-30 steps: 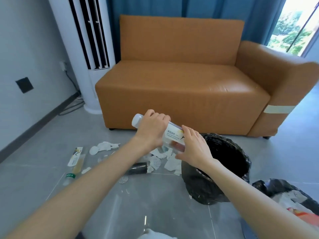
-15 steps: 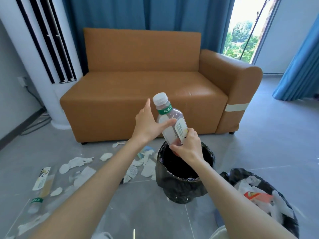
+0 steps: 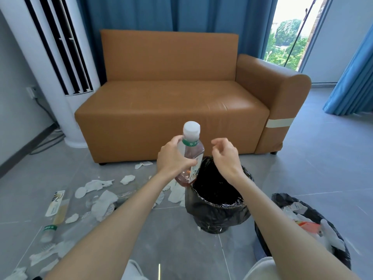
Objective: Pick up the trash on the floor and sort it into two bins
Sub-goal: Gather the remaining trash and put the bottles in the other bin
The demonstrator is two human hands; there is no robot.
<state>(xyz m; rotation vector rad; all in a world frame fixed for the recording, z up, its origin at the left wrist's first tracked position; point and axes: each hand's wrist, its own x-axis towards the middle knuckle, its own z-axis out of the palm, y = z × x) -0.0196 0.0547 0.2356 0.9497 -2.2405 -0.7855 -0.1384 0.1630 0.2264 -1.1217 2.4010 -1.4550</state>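
My left hand (image 3: 173, 158) grips a clear plastic bottle (image 3: 191, 150) with a white cap and green neck band, held upright at the left rim of a black-bagged bin (image 3: 220, 211). A little reddish liquid sits at the bottle's bottom. My right hand (image 3: 226, 156) hovers above the same bin with loosely curled fingers, holding nothing. A second black-bagged bin (image 3: 282, 201) at the lower right holds white paper and an orange wrapper. White tissue scraps (image 3: 101, 184) and another bottle (image 3: 55, 213) lie on the floor to the left.
An orange sofa (image 3: 173, 110) stands right behind the bins. A white tower air conditioner (image 3: 52, 57) is at the back left with cables on the floor. Blue curtains and a window lie beyond. Grey tiled floor (image 3: 323, 158) stretches to the right.
My right hand has let go of the bottle and lifted off to the right. My left hand now holds the bottle alone, upright by the bin's rim.
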